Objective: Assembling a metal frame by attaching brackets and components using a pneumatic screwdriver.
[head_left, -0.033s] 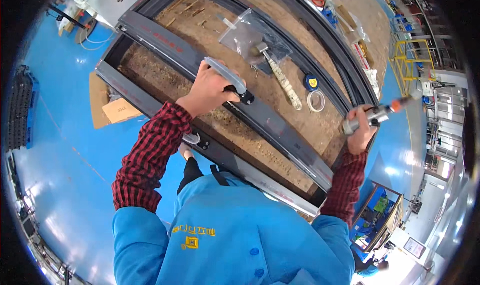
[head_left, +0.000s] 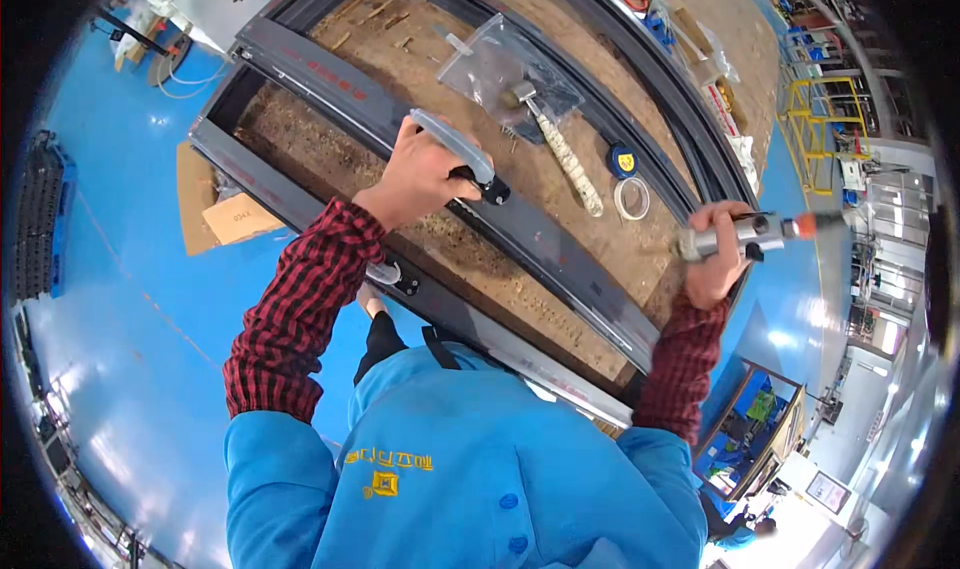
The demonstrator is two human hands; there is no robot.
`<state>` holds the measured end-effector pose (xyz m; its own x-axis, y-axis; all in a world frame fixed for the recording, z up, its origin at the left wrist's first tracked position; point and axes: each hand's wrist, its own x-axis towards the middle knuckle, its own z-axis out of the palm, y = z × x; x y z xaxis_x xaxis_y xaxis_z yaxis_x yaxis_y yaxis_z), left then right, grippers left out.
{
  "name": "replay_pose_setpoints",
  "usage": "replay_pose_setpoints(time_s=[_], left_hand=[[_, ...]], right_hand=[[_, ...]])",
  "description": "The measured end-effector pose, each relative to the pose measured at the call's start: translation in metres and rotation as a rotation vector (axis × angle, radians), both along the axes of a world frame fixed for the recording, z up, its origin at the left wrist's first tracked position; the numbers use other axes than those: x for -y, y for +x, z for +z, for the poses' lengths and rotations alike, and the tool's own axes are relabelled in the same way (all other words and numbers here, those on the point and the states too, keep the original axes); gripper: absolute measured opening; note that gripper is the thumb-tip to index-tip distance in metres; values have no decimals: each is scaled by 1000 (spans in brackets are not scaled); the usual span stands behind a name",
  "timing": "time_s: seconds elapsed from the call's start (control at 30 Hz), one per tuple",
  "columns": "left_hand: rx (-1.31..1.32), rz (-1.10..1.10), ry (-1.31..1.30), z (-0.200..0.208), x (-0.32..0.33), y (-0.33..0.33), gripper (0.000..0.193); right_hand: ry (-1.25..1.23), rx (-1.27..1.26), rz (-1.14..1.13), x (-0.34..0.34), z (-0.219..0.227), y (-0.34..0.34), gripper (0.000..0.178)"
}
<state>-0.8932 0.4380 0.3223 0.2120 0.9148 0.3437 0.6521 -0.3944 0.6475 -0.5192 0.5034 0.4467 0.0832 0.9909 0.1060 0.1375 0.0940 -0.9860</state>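
Observation:
My left hand (head_left: 420, 172) is closed around a grey lever handle (head_left: 455, 147), whose black base sits on a dark grey profile bar (head_left: 560, 254) of a frame. At the right, beyond the frame's corner, my right hand (head_left: 716, 257) grips a silver power screwdriver (head_left: 752, 233) with an orange band, its end pointing right and blurred. A second grey handle (head_left: 383, 274) with a black base is on the near bar (head_left: 470, 324), below my left forearm.
On the brown worktop (head_left: 640, 234) lie a white-wrapped hammer (head_left: 567, 159), a clear plastic bag (head_left: 495, 69), a tape measure (head_left: 622, 162) and a white tape roll (head_left: 631, 199). Curved black profiles (head_left: 655, 119) run behind. An open cardboard box (head_left: 240, 219) stands at the left.
My right hand has shifted slightly down and left, and the power screwdriver has turned, its orange-banded end now lower. My left hand stays on the lever handle.

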Motion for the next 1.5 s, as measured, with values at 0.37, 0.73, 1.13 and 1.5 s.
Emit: replay_pose_setpoints(time_s=[0.37, 0.73, 1.13, 1.5], left_hand=[[-72, 43, 43, -3, -3, 1, 27], [-48, 68, 93, 0, -1, 2, 25], [-107, 32, 6, 0, -4, 2, 31], [-32, 62, 100, -3, -3, 3, 26]], right_hand=[[389, -676, 472, 28, -39, -158, 28], [402, -582, 522, 23, -39, -171, 28], [429, -318, 676, 32, -31, -188, 29], [432, -307, 626, 31, -35, -187, 29]])
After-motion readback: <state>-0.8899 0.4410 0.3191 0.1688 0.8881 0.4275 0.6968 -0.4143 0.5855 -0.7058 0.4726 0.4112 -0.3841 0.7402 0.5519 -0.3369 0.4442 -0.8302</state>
